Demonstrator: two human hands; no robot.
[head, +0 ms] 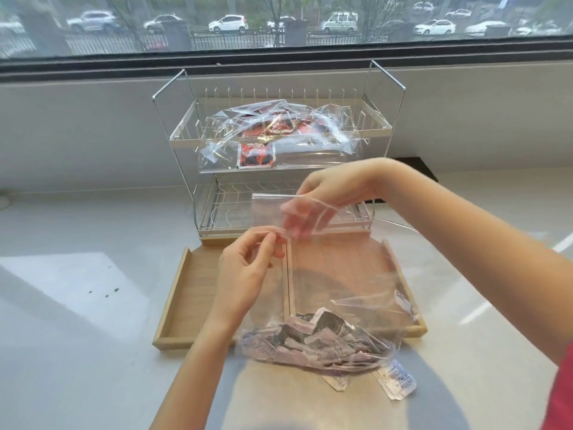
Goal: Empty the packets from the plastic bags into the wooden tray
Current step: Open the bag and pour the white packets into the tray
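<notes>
Head view, both hands [245,274] [335,193] pinching clear bag [310,274] mouth, packets [313,342] inside, printing unreadable, wooden tray [192,293] beneath.

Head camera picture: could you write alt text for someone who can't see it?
Two hands, left hand and right hand, pinch open the mouth of a clear plastic bag of purple packets above a wooden tray. Behind stands a wire rack holding another bag of red packets.

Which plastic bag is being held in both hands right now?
The near bag of purple packets, its mouth pinched by left hand and right hand; the red-packet bag sits untouched on the rack.
</notes>
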